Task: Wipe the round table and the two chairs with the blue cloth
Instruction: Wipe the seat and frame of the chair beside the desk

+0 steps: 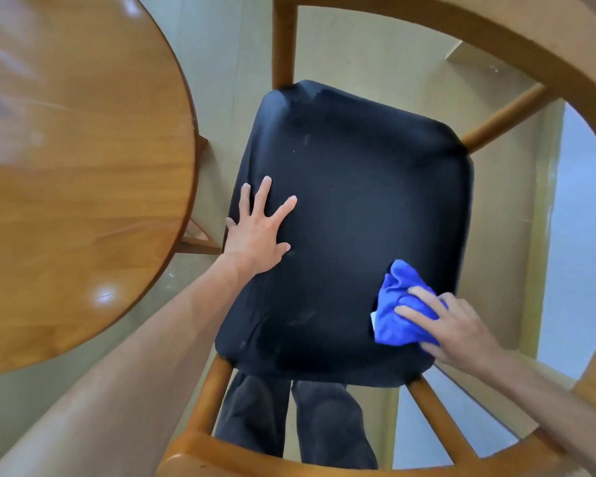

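Observation:
I look straight down on a wooden chair with a black padded seat (358,208) and a curved wooden backrest rail (516,39). My left hand (258,232) lies flat with spread fingers on the seat's left side. My right hand (451,325) presses the crumpled blue cloth (398,304) onto the seat's lower right corner, fingers lying over it. The round wooden table (76,160) fills the left of the view, its glossy top showing light reflections. Only this one chair is in view.
The chair's wooden rail (221,456) crosses the bottom of the view, with spindles (503,118) joining seat and rail. My dark trouser legs (296,421) stand behind the rail. Pale floor (375,53) shows around the chair, and a narrow gap separates table and seat.

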### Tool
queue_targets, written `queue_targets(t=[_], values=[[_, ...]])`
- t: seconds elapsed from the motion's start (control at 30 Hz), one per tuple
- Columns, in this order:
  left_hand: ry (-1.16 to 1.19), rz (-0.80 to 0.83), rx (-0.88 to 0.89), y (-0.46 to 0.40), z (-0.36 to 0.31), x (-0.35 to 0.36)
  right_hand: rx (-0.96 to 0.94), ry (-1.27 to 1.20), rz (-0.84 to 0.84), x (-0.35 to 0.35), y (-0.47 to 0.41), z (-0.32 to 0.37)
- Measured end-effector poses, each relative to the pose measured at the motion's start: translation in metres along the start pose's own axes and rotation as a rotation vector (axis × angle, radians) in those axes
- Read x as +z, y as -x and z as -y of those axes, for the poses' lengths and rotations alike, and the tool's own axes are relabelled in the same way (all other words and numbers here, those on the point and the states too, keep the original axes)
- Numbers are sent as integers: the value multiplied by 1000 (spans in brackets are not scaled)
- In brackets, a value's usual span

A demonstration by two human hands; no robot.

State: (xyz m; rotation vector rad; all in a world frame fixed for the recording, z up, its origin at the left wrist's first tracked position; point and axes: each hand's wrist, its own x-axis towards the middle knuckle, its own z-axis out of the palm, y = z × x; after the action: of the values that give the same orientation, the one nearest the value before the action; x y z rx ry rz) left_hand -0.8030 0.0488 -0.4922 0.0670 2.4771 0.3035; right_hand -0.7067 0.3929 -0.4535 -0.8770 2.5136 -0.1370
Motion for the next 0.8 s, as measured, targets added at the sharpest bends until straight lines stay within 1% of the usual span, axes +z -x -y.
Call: queue_targets(t=[0.03,0.07,0.1,0.13,0.2,0.27,0.33,0.4,0.5,0.6,0.67,0.73,0.8], values=[[0,-2,-1,0,0,1,127,-29,-15,-2,-4,1],[3,-3,-2,0,-1,1,225,-52,-68,0,-13,12],[6,-1,-3,-1,-1,1,283,-78,-124,3,-25,31],[9,1,-4,-1,-1,1,294,-108,-161,7,-40,54],[12,5,-8,-1,-1,0,192,-158,-201,15,-70,102],[16,14,-6,-1,-2,-1,17,-154,-208,21,-94,144],[23,14,-1,-1,0,-2,-107,-111,-133,22,-106,173],[30,14,7,-1,1,-2,-148,-77,-74,20,-106,182],[27,22,10,-1,2,-3,-194,-38,-109,22,-95,170],[26,29,8,-2,2,-4,-124,-57,-106,22,-86,165],[19,34,0,-1,0,-4,-115,-77,-114,23,-90,171],[15,23,1,-2,-2,-1,-150,-88,-135,23,-103,179],[19,13,-2,-2,0,0,-229,-77,-169,21,-119,194]])
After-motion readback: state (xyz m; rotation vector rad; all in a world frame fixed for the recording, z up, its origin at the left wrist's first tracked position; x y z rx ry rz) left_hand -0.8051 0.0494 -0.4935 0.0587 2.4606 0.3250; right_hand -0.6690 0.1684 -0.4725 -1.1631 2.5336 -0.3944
